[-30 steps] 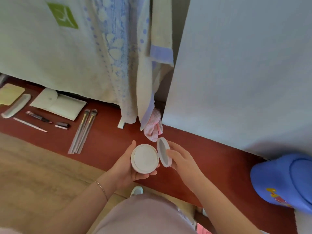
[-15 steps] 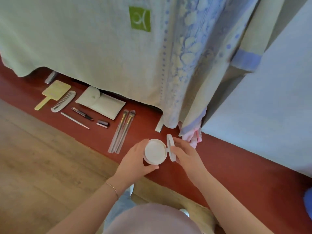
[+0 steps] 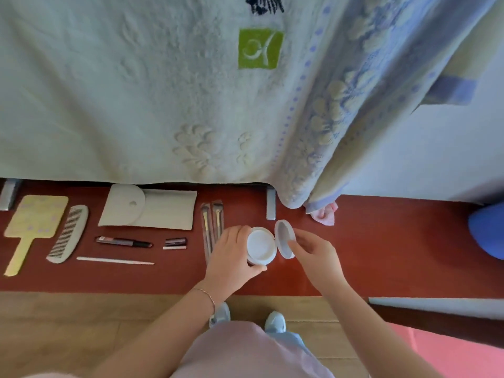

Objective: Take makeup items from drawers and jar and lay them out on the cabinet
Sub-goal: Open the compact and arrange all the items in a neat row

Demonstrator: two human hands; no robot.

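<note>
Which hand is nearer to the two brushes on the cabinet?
Left. The left hand, gripping the compact, lies right against the brushes and partly covers them. The right hand, pinching the open lid, is beyond the compact, farther away.

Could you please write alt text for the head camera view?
The left hand grips an open round white compact above a red-brown cabinet top while the right hand holds its hinged lid. A yellow hand mirror, grey comb and white pouch lie left.

Left hand (image 3: 227,256) grips compact (image 3: 261,246); right hand (image 3: 313,251) holds lid (image 3: 285,238).
</note>
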